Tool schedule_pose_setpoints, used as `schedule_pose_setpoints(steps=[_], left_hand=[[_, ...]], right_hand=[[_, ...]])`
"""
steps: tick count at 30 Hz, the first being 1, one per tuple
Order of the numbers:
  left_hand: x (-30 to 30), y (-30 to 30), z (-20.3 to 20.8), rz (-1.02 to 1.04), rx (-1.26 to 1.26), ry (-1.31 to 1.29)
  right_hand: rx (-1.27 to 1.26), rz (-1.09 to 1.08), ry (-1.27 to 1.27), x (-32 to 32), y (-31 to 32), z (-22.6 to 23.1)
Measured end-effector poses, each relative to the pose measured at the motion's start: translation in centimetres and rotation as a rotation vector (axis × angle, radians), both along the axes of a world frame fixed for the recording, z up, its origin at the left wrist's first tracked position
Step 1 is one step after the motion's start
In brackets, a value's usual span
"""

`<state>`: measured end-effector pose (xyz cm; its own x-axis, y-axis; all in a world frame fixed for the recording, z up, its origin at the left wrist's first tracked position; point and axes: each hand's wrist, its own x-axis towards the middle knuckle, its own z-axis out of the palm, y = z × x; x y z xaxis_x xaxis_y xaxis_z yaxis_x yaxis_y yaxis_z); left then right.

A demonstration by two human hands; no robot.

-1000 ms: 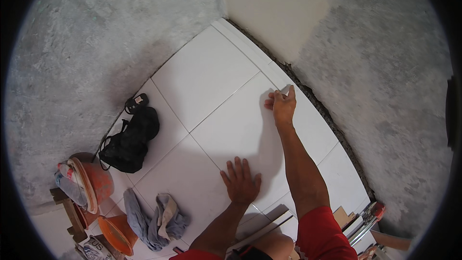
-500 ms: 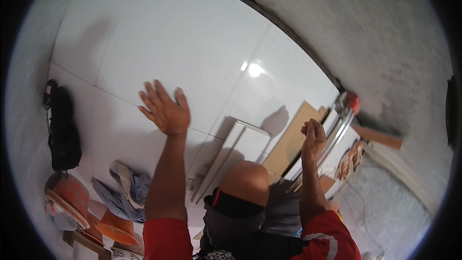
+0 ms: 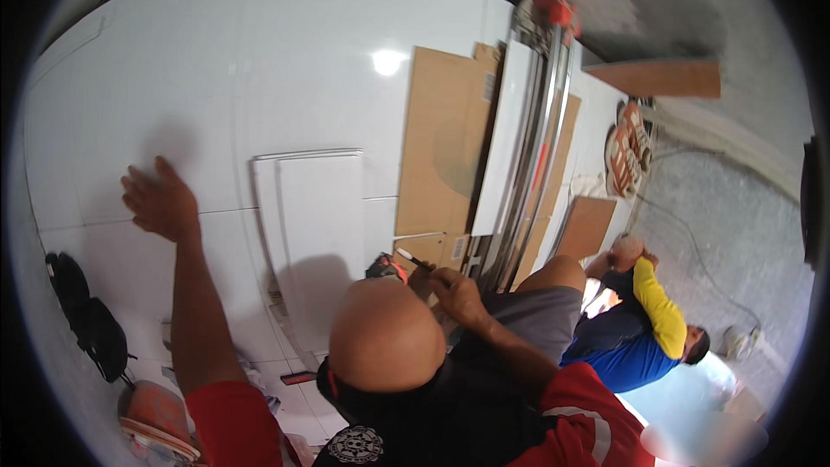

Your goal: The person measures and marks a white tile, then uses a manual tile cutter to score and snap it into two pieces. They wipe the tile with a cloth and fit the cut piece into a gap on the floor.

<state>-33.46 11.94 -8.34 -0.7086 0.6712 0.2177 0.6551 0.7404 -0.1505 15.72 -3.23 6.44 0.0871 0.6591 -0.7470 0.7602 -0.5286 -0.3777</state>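
Observation:
My left hand [image 3: 162, 201] is open, its fingers spread over the large white tiles [image 3: 225, 95] at the left; whether it touches them is unclear. Nothing is in it. Close to my bent knee [image 3: 385, 329], my right hand [image 3: 460, 296] is closed on a slim dark marker [image 3: 415, 259] with a white end pointing up and left. Narrow white tile pieces [image 3: 320, 207] lie stacked between my hands. A small dark and red object [image 3: 384, 266] sits just beyond my knee, too partly hidden to name.
Cardboard sheets [image 3: 437, 138] lie beside a long metal-railed tile cutter [image 3: 553, 104]. Farther right are shoes [image 3: 624, 151], reddish-brown boards [image 3: 661, 78] and a cable. A co-worker in a blue and yellow top [image 3: 644, 337] crouches there. At left lie a black bag [image 3: 99, 337] and an orange bucket [image 3: 160, 411].
The view has swung so the floor items sit farther left and the co-worker appears. My right hand came down near my knee, where the marker now shows. My left hand stays open over the tiles.

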Motion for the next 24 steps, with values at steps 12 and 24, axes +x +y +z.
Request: schedule_pose_setpoints(steps=[12, 24], left_hand=[[0.6, 0.4, -0.5, 0.005, 0.026, -0.116], [5.5, -15.5, 12.8, -0.254, -0.489, -0.268]], right_hand=[[0.437, 0.324, -0.034, 1.1, 0.5, -2.6], [0.171, 0.125, 0.219, 3.3, 4.8, 3.8]])
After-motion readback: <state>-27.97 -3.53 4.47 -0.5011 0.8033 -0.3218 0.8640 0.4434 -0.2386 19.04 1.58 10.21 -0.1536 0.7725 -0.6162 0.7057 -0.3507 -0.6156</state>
